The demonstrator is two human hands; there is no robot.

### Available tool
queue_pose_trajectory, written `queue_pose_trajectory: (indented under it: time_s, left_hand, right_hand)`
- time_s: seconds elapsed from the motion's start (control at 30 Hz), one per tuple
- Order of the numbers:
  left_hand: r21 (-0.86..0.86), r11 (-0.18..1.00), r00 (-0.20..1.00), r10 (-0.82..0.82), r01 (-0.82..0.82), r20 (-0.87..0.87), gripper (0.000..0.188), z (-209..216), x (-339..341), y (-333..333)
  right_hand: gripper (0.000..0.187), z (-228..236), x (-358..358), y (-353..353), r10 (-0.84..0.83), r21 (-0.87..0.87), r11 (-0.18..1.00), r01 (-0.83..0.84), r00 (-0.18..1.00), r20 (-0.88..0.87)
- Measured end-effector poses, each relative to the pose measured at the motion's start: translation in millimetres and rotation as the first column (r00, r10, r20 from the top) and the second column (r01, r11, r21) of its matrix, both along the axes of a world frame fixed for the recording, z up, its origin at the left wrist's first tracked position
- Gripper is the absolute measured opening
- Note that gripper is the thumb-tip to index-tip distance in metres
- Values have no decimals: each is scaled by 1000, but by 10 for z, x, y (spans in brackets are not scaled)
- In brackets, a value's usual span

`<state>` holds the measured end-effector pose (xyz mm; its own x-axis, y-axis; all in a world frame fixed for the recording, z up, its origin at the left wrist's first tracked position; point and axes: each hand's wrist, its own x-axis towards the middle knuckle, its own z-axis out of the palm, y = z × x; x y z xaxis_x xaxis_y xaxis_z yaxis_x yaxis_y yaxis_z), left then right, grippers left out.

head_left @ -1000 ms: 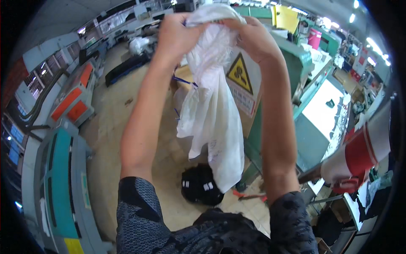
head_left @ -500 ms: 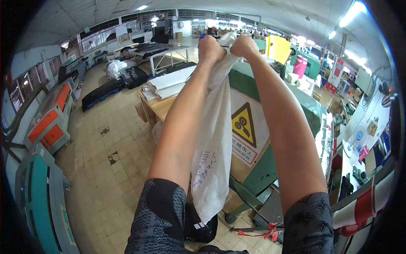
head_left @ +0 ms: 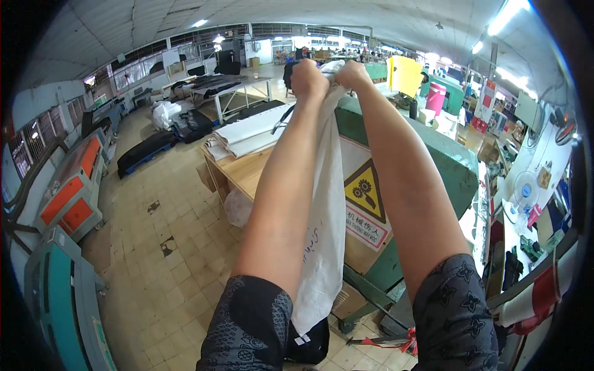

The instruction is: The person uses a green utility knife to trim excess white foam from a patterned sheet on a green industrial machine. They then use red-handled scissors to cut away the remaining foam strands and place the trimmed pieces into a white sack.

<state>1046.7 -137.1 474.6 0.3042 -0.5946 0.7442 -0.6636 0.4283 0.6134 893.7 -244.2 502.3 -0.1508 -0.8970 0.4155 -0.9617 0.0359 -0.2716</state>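
Observation:
Both my arms stretch forward, the hands raised close together at the top of a long white cloth sack [head_left: 322, 266]. My left hand [head_left: 309, 79] is closed on the sack's gathered upper end. Just to its right, my right hand [head_left: 353, 75] also grips the bunched material. Below them the sack hangs down between my forearms, with handwriting on its side partly hidden by my left forearm. Its lower end reaches a black item [head_left: 309, 346] near the floor. A thin dark cord [head_left: 282, 119] shows beside my left forearm, over some folded white sheets [head_left: 250, 131].
A green machine [head_left: 427, 145] with a yellow warning sign [head_left: 365, 191] stands ahead to the right. The white sheets lie on a wooden table [head_left: 238, 164]. Grey and orange machines [head_left: 71, 185] line the left side. A black-covered pallet [head_left: 145, 151] rests on the tiled floor.
My hands and the sack have come slightly lower in the picture, and the sack's body has shifted right. The dark cord now shows beside my left forearm. Both hands keep their grip.

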Motion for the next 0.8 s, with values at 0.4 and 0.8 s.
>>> queue_pose_trajectory:
  time_s: [0.4, 0.8]
  left_hand:
    - [432, 896, 915, -254, 101, 313, 44, 50, 399, 73]
    - [-72, 937, 929, -325, 342, 178, 45, -233, 650, 149]
  right_hand:
    - [29, 140, 267, 957, 242, 194, 969, -153, 747, -619]
    - [43, -68, 184, 1260, 342, -143, 909, -392, 896, -283]
